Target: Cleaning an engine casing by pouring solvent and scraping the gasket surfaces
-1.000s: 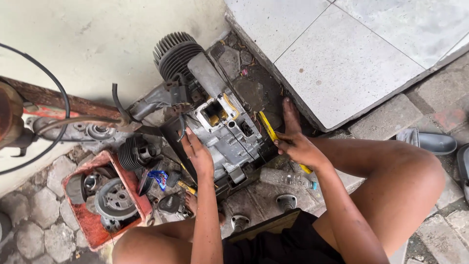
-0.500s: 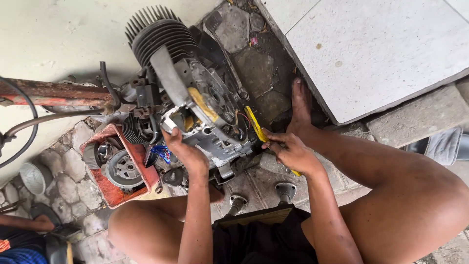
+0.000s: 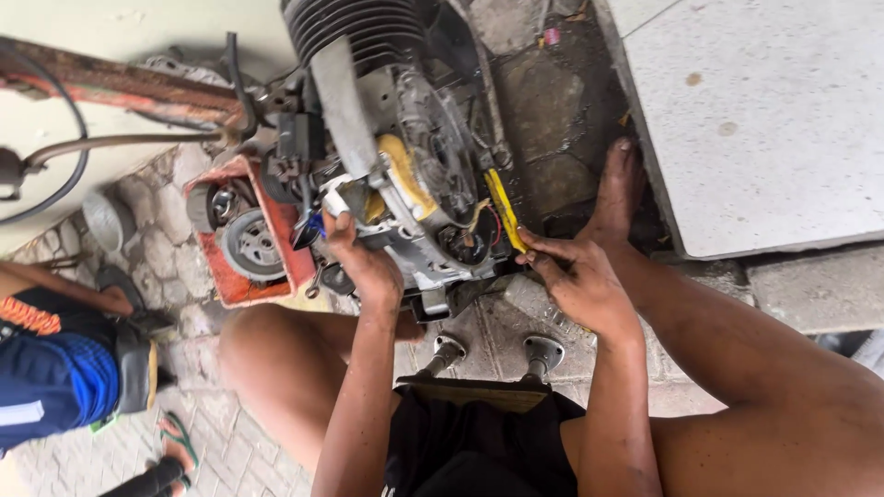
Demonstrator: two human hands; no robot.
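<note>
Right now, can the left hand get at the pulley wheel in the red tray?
Probably yes. The left hand rests on the engine just beside the red tray, and the pulley wheel lies uncovered on top.
</note>
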